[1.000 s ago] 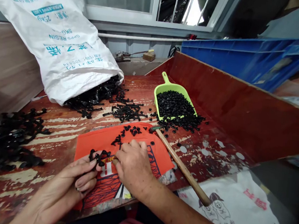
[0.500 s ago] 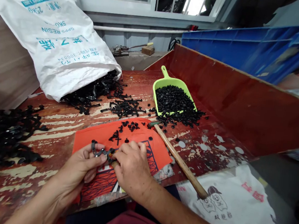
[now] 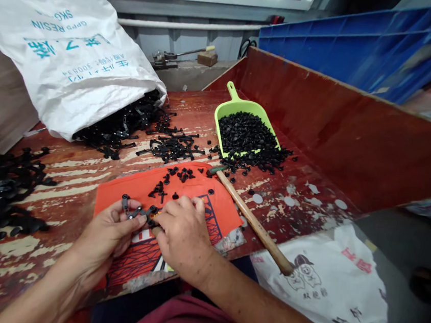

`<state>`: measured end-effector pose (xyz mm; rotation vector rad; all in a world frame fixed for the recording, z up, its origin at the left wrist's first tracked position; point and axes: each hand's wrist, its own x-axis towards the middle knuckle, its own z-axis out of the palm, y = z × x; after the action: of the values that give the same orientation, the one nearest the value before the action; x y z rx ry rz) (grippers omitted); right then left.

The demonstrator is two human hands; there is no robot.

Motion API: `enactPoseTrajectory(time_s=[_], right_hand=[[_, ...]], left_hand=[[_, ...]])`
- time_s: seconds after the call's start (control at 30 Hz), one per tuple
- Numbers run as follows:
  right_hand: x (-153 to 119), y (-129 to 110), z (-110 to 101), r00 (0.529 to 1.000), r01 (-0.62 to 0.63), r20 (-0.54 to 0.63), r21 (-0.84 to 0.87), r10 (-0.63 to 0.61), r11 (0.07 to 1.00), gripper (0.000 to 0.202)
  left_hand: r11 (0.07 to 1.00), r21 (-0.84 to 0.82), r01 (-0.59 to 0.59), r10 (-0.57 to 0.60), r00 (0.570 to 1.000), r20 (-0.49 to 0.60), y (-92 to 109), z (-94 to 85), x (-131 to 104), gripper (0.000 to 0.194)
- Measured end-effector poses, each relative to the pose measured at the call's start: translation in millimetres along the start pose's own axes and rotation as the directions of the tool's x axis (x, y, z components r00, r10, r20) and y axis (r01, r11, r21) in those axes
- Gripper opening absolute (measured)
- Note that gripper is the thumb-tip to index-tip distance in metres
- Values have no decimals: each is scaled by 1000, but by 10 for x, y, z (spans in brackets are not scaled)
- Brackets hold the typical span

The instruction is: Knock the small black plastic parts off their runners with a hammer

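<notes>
On the orange cloth (image 3: 197,193), nearest the person, the left hand (image 3: 110,232) pinches a black plastic strip of joined parts (image 3: 135,209) in its fingers, while the right hand (image 3: 183,230) closes its fingers on the strip's end, seemingly gripping a small tool I can't make out. A few loose pieces (image 3: 177,175) lie farther up the cloth. Beyond it, a green scoop (image 3: 242,128) heaped with pieces suggests much is done, yet the white sack (image 3: 69,48) spills plenty more strips.
</notes>
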<state>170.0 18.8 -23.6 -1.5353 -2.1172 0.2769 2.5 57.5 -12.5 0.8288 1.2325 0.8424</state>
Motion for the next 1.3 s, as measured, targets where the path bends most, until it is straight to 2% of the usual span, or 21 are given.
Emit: enactPoseTrajectory(time_s=[0.33, 0.57, 0.77, 0.97, 1.2, 1.3], right_hand=[[-3, 15, 17, 1000, -8, -14, -1, 8, 1000, 7], [3, 15, -10, 1000, 5, 1, 6, -5, 1000, 5], [2, 12, -2, 1000, 1, 2, -17, -1, 1000, 5], [-1, 16, 21, 1000, -12, 5, 8, 12, 1000, 5], [-3, 26, 33, 1000, -8, -4, 8, 8, 1000, 5], [-6, 24, 19, 1000, -1, -10, 5, 1, 1000, 5]], left_hand=[[997, -81, -13, 7, 998, -66, 31, 118, -23, 48], [997, -70, -21, 15, 996, -89, 44, 110, -29, 49], [999, -40, 30, -33, 997, -69, 106, 124, -50, 50], [999, -31, 30, -30, 999, -29, 76, 88, -35, 48], [998, -64, 6, -12, 996, -87, 56, 121, -32, 49], [999, -46, 1, -4, 997, -73, 59, 116, -29, 49]])
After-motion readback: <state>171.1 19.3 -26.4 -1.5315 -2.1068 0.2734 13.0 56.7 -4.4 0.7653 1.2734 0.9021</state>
